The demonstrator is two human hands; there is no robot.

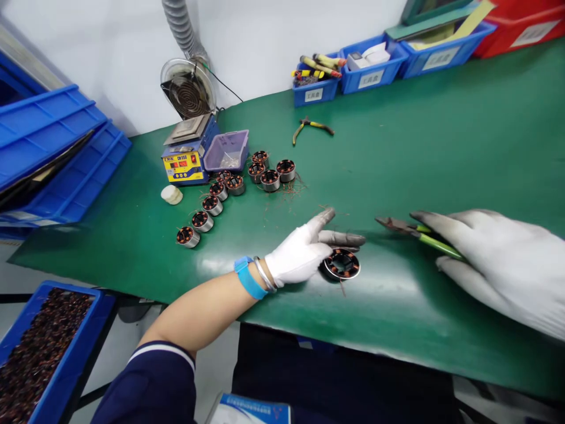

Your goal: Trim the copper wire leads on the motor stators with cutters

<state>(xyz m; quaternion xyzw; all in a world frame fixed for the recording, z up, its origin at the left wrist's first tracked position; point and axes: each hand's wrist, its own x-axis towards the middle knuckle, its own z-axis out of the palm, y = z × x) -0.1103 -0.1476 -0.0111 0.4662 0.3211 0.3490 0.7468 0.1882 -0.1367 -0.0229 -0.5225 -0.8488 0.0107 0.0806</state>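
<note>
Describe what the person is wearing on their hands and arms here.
Both hands wear white fabric gloves with grey, soiled-looking fingertips: the left hand and the right hand. The left wrist carries a bright blue band and a thin silver bangle. The forearm is uncovered; above it sits a dark navy sleeve with a white stripe at the cuff.

Both my hands are in white knit gloves, the fingertips coated grey and a bit grubby. On my left hand (302,253) the glove ends at the wrist, where I wear a thin silver bangle (265,274) and, just behind it, a bright blue band (248,278). My forearm is bare up to a dark navy sleeve (152,386) with a white stripe at its cuff. My right hand (503,268), at 3 o'clock, shows only glove
</note>
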